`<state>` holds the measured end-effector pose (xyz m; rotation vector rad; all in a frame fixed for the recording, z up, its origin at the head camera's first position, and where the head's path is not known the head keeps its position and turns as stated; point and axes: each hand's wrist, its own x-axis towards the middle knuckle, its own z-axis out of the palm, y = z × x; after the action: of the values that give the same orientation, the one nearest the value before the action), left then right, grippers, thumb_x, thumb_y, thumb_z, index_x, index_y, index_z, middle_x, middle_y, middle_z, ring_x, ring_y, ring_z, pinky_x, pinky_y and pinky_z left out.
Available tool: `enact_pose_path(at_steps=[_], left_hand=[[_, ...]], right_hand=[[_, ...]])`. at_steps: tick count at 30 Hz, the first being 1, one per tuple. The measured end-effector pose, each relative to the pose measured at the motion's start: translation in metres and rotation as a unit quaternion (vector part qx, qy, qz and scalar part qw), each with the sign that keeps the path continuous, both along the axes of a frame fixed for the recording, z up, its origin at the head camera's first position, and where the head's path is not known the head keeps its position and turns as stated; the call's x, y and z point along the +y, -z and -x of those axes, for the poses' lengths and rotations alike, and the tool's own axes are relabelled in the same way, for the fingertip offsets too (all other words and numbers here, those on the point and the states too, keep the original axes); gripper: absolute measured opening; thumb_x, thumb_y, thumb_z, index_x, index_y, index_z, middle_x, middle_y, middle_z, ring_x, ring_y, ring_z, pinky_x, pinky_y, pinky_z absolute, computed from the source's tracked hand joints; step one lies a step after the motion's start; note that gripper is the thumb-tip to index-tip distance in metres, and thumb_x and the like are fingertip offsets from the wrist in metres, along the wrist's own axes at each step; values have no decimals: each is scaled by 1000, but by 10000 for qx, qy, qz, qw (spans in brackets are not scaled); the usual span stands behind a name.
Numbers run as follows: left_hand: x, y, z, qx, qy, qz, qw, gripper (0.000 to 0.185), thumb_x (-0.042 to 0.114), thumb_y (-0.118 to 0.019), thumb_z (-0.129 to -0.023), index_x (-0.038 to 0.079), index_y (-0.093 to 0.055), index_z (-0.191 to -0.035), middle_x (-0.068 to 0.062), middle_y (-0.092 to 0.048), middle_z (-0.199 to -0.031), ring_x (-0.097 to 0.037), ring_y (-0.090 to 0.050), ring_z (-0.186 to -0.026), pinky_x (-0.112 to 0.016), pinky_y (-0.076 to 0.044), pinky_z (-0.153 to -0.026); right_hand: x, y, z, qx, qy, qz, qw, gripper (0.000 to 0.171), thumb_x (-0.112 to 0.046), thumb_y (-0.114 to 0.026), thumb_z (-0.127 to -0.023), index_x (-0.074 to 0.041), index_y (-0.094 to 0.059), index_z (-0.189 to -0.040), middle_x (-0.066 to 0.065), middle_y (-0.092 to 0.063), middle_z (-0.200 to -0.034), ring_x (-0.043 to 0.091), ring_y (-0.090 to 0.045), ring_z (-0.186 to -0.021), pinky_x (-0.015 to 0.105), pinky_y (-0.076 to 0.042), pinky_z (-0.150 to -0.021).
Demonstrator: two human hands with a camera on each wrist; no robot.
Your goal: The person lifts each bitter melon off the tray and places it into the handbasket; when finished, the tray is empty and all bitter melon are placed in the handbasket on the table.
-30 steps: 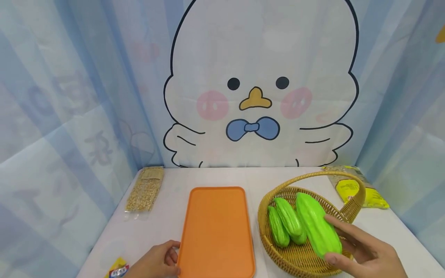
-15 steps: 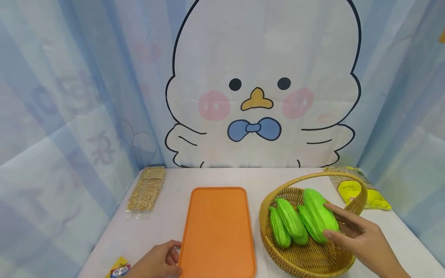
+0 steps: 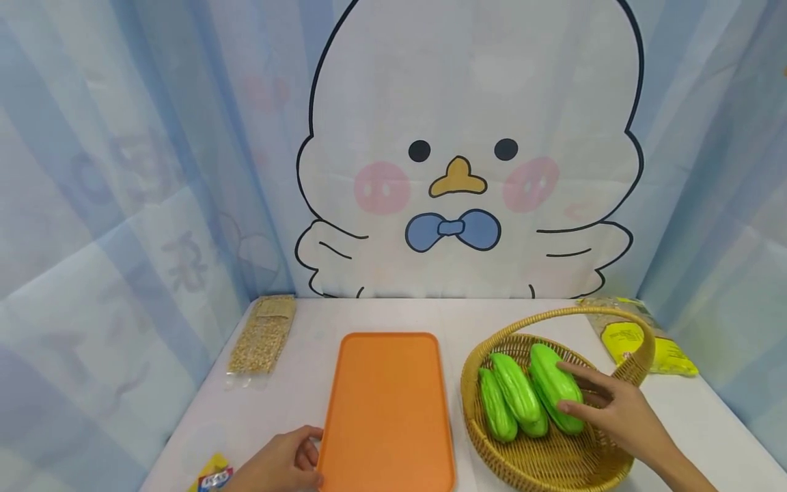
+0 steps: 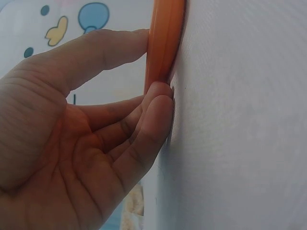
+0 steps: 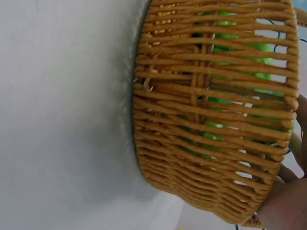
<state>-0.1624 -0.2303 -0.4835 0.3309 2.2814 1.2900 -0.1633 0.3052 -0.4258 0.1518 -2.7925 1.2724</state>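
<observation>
In the head view, my left hand (image 3: 278,459) rests at the left edge of an orange tray (image 3: 390,410). The left wrist view shows its fingertips touching the tray's outer side, some of them low by the tabletop. A round wicker basket (image 3: 472,410) stands at the right, with several glossy green ridged gourds in it. My right hand (image 3: 615,410) reaches over the basket's right side and holds the rightmost green gourd (image 3: 548,379) between thumb and fingers. To its left lie a middle gourd (image 3: 513,389) and a slimmer one (image 3: 495,410). In the right wrist view, the basket wall hides most of them.
A clear bag of grain (image 3: 261,338) lies at the back left. Behind the basket handle (image 3: 553,313) is a yellow-labelled bag (image 3: 670,354). Near the front left is a small yellow packet (image 3: 214,473). Printed curtains border the white table (image 3: 381,314).
My right hand has brought the rightmost gourd down and left into the basket, beside the others. My left hand has stayed at the tray's edge. The head view has shifted slightly.
</observation>
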Motion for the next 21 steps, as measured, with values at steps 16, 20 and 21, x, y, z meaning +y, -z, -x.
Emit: enact_pose_path(at_steps=[16, 20, 21], left_hand=[[0, -2, -1, -126, -44, -64, 9999, 61, 3, -74, -77, -7, -51, -132, -7, -56, -87, -23, -57, -77, -29, -48, -65], [-1, 0, -1, -70, 27, -108, 9999, 61, 3, -74, -78, -8, -50, -132, -6, -56, -88, -23, -57, -78, -29, -48, -66], [-1, 0, -1, -68, 24, -90, 9999, 61, 3, -74, -78, -8, -50, -132, -6, -56, -88, -23, -57, -78, -29, -48, -66]], right_hand=[[4, 12, 12, 171, -512, -336, 9980, 65, -37, -79, -82, -15, -57, -139, 24, -49, -140, 38, -62, -110, 27, -54, -79], [4, 14, 12, 199, -546, -348, 9977, 65, -36, -79, -81, -15, -58, -138, 22, -50, -141, 37, -62, -110, 27, -54, -79], [4, 14, 12, 201, -524, -350, 9978, 65, -37, -80, -80, -16, -58, -138, 22, -50, -141, 36, -62, -110, 26, -54, -79]])
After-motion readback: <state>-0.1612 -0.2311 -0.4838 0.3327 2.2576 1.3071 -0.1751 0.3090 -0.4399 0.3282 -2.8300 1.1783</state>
